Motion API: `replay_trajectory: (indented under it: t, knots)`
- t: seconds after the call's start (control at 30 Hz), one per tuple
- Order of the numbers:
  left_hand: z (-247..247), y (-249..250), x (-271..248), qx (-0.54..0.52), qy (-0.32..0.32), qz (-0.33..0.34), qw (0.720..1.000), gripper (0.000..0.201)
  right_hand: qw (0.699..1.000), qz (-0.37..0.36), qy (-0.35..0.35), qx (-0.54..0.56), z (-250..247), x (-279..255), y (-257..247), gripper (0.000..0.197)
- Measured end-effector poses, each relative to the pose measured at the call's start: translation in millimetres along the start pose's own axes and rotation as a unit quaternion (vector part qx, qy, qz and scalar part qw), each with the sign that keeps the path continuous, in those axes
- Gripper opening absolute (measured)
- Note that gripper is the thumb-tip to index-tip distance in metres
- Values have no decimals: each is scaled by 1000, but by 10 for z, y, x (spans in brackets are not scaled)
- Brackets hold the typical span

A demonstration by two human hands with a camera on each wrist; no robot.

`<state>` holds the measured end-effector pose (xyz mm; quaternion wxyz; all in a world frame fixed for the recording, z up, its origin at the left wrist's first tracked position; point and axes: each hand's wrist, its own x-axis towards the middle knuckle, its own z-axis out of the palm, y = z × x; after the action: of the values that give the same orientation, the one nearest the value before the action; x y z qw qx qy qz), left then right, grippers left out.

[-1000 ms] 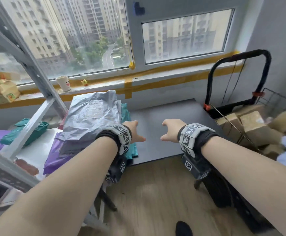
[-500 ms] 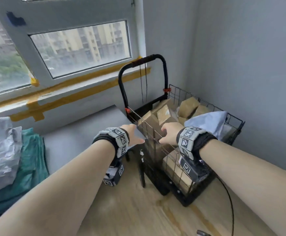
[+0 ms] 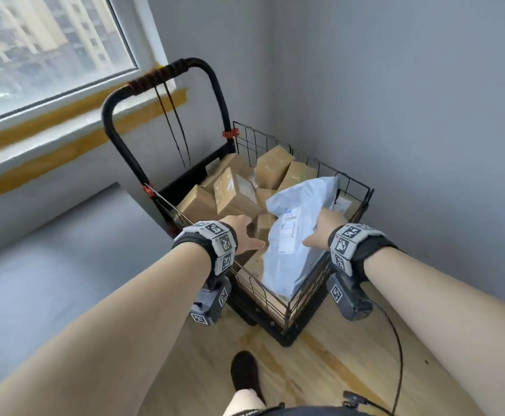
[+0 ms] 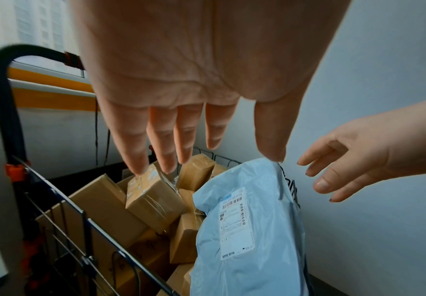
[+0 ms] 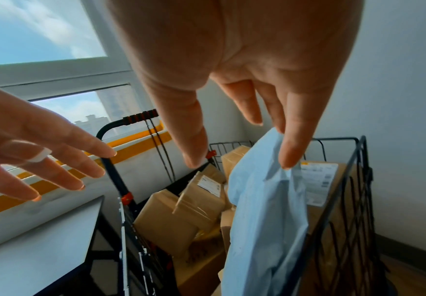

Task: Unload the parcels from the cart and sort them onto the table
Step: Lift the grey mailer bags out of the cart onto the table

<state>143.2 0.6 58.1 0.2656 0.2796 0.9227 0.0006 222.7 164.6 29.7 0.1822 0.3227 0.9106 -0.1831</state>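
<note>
Two hands are reaching over the black wire cart [image 3: 362,187]: in the head view the pale blue plastic mailer bag [image 3: 293,235] is standing on end between them, right hand [image 3: 324,226] touching it, left hand [image 3: 242,232] just beside. Left wrist view: left hand [image 4: 181,80] spread, holding nothing, above the brown cardboard boxes [image 4: 153,198]. Right wrist view: right hand [image 5: 245,70] spread too, fingertips [image 5: 286,158] at the bag's top edge.

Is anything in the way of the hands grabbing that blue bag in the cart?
Nothing visible is. The blue bag stands on top of the boxes in the cart, poking above its wire rim. The left hand and right hand are open, one on each side of it, with only air between.
</note>
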Motion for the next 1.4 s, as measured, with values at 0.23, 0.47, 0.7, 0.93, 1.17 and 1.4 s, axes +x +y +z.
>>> replay_trajectory:
  t: [0.23, 0.47, 0.7, 0.93, 1.17, 1.4]
  knots:
    - [-12, -152, 812, 11, -53, 37, 998, 59, 986, 139, -29, 89, 101, 525, -41, 90]
    - [-61, -322, 1494, 22, -72, 69, 995, 53, 971, 196, -20, 137, 210, 957, -156, 69]
    - [97, -372, 1733, 22, -114, 63, 991, 60, 963, 191, -24, 189, 395, 1099, -154, 24]
    - [52, -381, 1658, -22, -79, 14, 996, 68, 962, 107, -12, 250, 134, 1063, -267, 24]
    - [-104, -399, 1224, -136, 37, -109, 984, 80, 947, -32, 27, 318, -423, 888, -266, 17]
    - [-194, -740, 375, -266, 165, -226, 922, 106, 911, -143, 13, 387, -644, 672, -543, 31]
